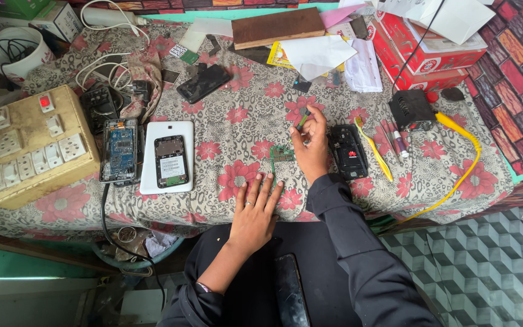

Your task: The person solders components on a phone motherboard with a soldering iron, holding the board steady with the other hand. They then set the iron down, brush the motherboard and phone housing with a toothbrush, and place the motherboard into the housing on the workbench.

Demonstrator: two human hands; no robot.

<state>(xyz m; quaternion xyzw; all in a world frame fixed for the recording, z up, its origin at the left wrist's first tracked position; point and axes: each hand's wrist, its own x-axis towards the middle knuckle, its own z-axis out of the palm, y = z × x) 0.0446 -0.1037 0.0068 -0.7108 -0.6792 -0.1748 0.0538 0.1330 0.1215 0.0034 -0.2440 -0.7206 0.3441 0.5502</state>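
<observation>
Small green circuit board (281, 154): lies bare on the flowered table cloth (237, 115), just below the right hand (312, 145), out of any casing; its long axis cannot be told. Right hand's fingers are pinched on a thin green-handled tool (302, 118), its shaft slanting down-left toward the board. Left hand (255, 209) rests flat, fingers spread, near the board. Judgement: dismantling done, board work in hand, reassembly outstanding. Open black phone shell (348, 151) lies to the right; white tablet back (167, 156) to the left.
</observation>
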